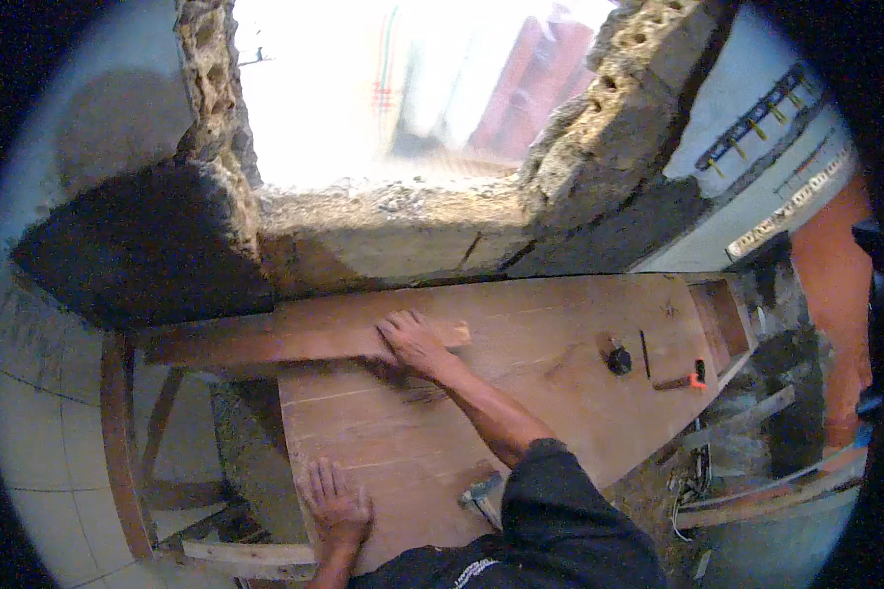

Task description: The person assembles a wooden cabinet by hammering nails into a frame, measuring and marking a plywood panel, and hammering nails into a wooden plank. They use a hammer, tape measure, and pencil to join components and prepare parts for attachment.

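We have the long wooden plank [309, 339] lying along the back left of the broad wooden board [540, 324], its right end on the board and the rest running left over the open part of the wooden frame [123, 442]. Right hand [413, 342] is laid over it near that right end, fingers across the top; we can't tell whether it's clasping or just pressing, thumb side unclear. Left hand [339, 506] is flat and spread on the board's near left edge, grasping nothing. Handling, our guess: plank is stiff, moderately heavy for its length, not fragile; faces look fairly smooth, so maybe a bit slippery if dusty, and raw edges could splinter. One hand at the end should do for sliding or turning; for lifting we'd take it with both hands, well apart, around the long edges, since a hold at one end would likely let the far end dip. Board itself looks large, rigid, awkward; we'd take opposite edges.
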Demonstrator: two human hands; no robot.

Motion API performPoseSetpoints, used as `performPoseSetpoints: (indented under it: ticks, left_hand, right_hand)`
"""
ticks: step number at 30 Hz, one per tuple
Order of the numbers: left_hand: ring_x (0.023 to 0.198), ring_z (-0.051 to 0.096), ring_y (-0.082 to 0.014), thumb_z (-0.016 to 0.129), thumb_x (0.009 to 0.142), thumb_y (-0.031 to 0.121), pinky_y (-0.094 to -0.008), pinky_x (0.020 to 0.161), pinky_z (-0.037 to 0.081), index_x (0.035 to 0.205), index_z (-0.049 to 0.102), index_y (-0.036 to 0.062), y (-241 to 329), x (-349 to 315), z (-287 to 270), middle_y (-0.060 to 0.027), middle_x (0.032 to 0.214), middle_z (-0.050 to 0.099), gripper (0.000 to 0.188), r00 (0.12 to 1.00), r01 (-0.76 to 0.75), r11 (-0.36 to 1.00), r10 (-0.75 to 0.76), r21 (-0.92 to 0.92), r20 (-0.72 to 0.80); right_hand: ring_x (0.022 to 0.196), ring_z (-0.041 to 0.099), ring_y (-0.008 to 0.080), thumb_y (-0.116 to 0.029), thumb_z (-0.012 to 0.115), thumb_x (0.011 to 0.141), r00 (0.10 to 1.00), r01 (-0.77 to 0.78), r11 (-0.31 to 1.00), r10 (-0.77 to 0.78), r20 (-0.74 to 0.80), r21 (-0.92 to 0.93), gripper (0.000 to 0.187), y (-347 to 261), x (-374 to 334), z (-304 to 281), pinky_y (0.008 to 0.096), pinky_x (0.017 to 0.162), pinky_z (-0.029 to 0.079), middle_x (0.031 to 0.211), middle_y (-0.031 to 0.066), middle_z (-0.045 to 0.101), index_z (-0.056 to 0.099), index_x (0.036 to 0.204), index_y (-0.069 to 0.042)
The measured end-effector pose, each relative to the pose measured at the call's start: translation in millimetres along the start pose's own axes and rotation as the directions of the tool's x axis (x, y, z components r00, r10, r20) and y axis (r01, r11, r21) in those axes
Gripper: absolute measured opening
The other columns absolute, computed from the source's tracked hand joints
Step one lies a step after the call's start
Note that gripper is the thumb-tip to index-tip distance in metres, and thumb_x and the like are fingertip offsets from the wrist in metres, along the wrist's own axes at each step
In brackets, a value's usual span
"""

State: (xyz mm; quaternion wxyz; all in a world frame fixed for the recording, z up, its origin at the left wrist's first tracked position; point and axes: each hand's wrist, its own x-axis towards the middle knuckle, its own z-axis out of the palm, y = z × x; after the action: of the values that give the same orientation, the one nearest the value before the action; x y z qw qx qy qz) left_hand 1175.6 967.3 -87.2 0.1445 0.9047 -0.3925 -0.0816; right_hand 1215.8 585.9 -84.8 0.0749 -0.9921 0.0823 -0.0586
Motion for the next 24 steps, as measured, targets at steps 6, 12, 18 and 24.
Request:
performPoseSetpoints:
  ticks: [6,12,18,24]
  left_hand:
    - [0.149,0.022,-0.0442,0.061,0.088,0.038,-0.0619,0.121,0.01,0.138,0.051,-0.0048,-0.2,-0.2,4.0,-0.0272,0.155,0.036,0.067,0.995,-0.066,0.997,0.069,0.05,-0.066]
    - [0.148,0.021,-0.0452,0.055,0.094,0.041,-0.059,0.121,0.012,0.138,0.05,-0.0036,1.3,6.6,-0.6,-0.027,0.154,0.036,0.063,0.985,-0.136,0.984,0.146,0.113,-0.093]
    - [0.151,0.016,-0.0404,0.054,0.094,0.047,-0.0547,0.122,0.011,0.147,0.043,0.0002,12.2,3.3,-28.2,-0.0231,0.16,0.031,0.071,0.995,-0.088,0.99,0.083,0.107,0.048]
    - [0.147,0.024,-0.04,0.056,0.095,0.04,-0.0504,0.12,0.016,0.15,0.04,0.0002,4.8,-8.9,-23.7,-0.0234,0.16,0.03,0.069,0.968,-0.248,0.968,0.25,-0.046,0.025]
  right_hand:
    - [0.13,0.049,0.032,-0.042,0.06,0.094,0.902,-0.258,0.927,0.331,0.275,-0.271,0.055,98.1,-133.9,-75.1,0.0549,0.113,0.034,0.132,0.0102,0.059,0.049,0.142,-0.018]
    - [0.135,0.043,0.0407,-0.02,0.066,0.084,0.731,-0.567,0.726,0.661,0.17,-0.389,0.057,164.2,-219.0,-73.2,0.0609,0.112,0.033,0.135,0.0173,0.055,0.053,0.139,-0.012]
    - [0.133,0.045,0.0419,-0.024,0.066,0.084,0.702,-0.694,0.719,0.689,-0.181,0.047,0.052,19.4,-297.6,-31.9,0.0554,0.111,0.036,0.14,0.0216,0.053,0.059,0.133,-0.009]
    - [0.116,0.058,0.0423,-0.048,0.061,0.092,0.165,-0.946,0.255,0.91,-0.38,0.2,0.06,-142.2,-449.6,-20.1,0.0514,0.101,0.045,0.123,0.0217,0.063,0.056,0.137,-0.009]
